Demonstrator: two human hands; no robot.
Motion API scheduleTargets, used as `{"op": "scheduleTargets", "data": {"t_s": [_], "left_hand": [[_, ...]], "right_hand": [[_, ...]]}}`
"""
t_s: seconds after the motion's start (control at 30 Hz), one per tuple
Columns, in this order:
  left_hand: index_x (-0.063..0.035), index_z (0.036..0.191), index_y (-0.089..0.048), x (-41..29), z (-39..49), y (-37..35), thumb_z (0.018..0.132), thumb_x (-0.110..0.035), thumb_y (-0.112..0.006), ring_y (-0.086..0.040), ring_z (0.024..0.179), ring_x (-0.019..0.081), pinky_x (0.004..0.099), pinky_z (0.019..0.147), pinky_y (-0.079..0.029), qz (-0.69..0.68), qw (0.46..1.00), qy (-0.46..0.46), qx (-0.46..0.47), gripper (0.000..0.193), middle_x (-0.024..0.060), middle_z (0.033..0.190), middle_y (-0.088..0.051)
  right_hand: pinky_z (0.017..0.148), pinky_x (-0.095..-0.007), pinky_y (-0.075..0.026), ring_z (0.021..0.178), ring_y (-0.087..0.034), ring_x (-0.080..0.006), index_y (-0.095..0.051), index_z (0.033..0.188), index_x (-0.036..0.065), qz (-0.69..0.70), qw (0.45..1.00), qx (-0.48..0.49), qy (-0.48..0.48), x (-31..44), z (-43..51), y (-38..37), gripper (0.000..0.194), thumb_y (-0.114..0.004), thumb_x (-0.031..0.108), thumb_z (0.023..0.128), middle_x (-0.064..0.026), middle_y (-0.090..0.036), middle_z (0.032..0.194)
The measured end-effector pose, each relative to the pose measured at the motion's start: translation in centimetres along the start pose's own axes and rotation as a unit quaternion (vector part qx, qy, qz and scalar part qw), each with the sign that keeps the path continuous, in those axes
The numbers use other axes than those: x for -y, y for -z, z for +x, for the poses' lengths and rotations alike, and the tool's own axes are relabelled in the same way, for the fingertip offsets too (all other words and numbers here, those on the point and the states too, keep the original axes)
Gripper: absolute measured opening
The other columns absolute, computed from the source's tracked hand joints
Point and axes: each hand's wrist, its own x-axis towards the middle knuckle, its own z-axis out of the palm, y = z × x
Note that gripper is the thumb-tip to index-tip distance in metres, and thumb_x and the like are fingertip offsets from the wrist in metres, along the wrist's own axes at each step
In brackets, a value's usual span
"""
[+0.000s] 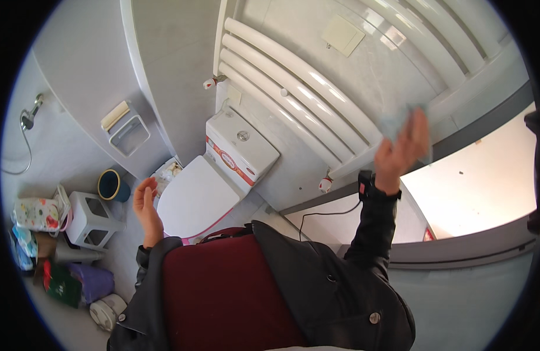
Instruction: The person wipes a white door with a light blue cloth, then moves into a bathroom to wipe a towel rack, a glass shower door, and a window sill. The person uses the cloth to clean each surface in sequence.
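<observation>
My right hand (399,151), blurred, is raised near the right upright of a white ladder-style towel radiator (305,90). Pale blue, thin material, probably a cloth (393,120), shows at its fingers and spreads toward the wall. A black band with a cable is around that wrist. My left hand (146,206) hangs with slightly curled fingers and nothing visible in it. It appears beside the closed white lid (197,197) of a toilet. Behind the lid stands the cistern (242,145), with a red printed band and a round flush button.
Red-and-white radiator valves (325,184) stick out below the bars. A paper holder (129,131) is on the left partition, above a waste bin (169,172). A blue bucket (113,185), a grey-white stool (92,219) and a purple container (92,281) stand left. A doorway (476,184) opens right.
</observation>
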Motion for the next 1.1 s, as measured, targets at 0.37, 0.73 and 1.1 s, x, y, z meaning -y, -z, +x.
{"op": "scheduleTargets", "data": {"t_s": [0.37, 0.73, 1.1], "left_hand": [[-0.0053, 0.122, -0.064, 0.1, 6.0, 8.9, 0.102, -0.016, -0.052, -0.063, 0.11, 0.0146, 0.03, 0.096, -0.046, 0.023, 0.999, 0.04, -0.009, 0.025, 0.0058, 0.12, -0.069], [-0.0051, 0.118, -0.065, 0.5, 7.2, 8.3, 0.102, -0.015, -0.053, -0.064, 0.108, 0.0141, 0.0281, 0.093, -0.046, -0.012, 0.998, 0.057, 0.011, 0.023, 0.0046, 0.118, -0.069], [-0.0054, 0.118, -0.066, 1.0, 6.0, 7.4, 0.102, -0.016, -0.054, -0.064, 0.108, 0.0152, 0.0289, 0.094, -0.045, -0.011, 0.998, 0.055, 0.038, 0.023, 0.005, 0.117, -0.069]], "right_hand": [[0.098, -0.0504, -0.041, 0.114, -0.056, -0.0392, -0.056, 0.133, 0.004, -0.065, 0.892, 0.393, -0.215, 3.1, -2.7, -6.7, 0.042, -0.054, 0.028, 0.098, -0.021, -0.063, 0.121], [0.087, -0.0507, -0.048, 0.103, -0.062, -0.044, -0.06, 0.123, -0.001, 0.086, 0.876, 0.413, -0.235, 0.1, -2.0, -7.7, 0.043, -0.059, 0.031, 0.095, -0.025, -0.066, 0.111], [0.092, -0.0454, -0.049, 0.108, -0.064, -0.0408, -0.055, 0.136, 0.012, 0.091, 0.769, 0.56, -0.293, -1.6, -0.4, -7.1, 0.06, -0.059, 0.051, 0.091, -0.0202, -0.067, 0.119]]}}
